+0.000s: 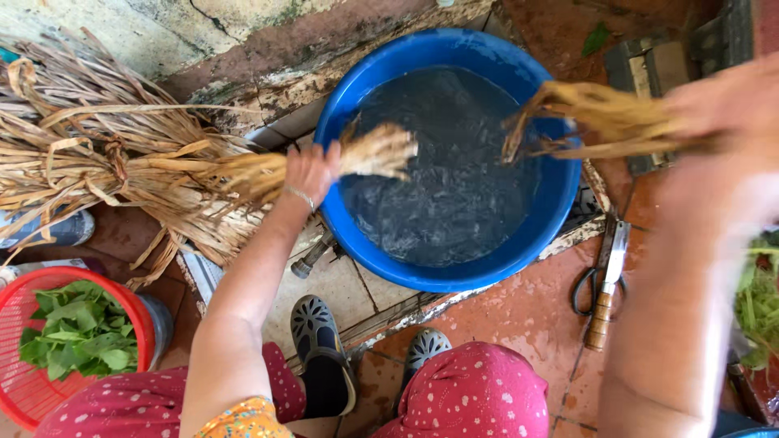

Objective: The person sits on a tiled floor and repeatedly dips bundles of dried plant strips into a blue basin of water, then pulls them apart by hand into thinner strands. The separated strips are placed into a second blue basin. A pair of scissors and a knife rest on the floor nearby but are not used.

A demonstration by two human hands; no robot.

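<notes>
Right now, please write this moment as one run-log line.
left hand: grips dry straw bundle | right hand: grips second straw bundle | both above blue basin of water

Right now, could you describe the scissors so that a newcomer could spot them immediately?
Start at the big blue basin of water. Just past its rim, towards the right hand, the scissors lie on the red tiled floor. Unlike the dried straw and greens around, they are metal, with dark loop handles, beside a wooden-handled knife.

No pkgs, labels, signs or screens in view.
</notes>
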